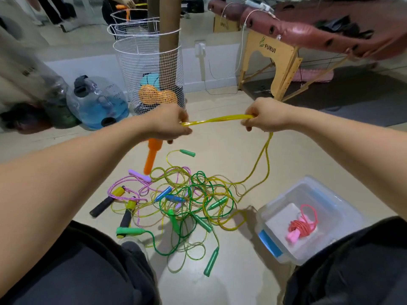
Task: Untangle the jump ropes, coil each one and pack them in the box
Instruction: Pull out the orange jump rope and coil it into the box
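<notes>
Two hands share one yellow rope (218, 119), stretched in several gathered strands between them above the floor (220, 150). The left hand (167, 123) has its fingers curled round one end of the bundle, with an orange handle (152, 157) hanging down below the palm. The right hand (262, 116) pinches the other end of the bundle, and from under it two yellow strands drop away and trail down into the tangled pile (176, 203) of ropes on the floor between the knees.

My reading is that the step in hand is coiling this yellow rope while its tail is still caught in the heap. To do it well, the left grip should hold the loops firmly so none slip out, while the right draws fresh length up gently, a little at a time. A hard pull would likely tighten the knots among the green, pink and clear ropes, and might drag their handles along. Keeping each new loop the same length as the strands already gathered should give a neat bundle.

Off to the right on the floor stands the clear plastic box (330, 194), with a coiled red rope (301, 227) already lying inside, so there looks to be room for the yellow one beside it.
</notes>
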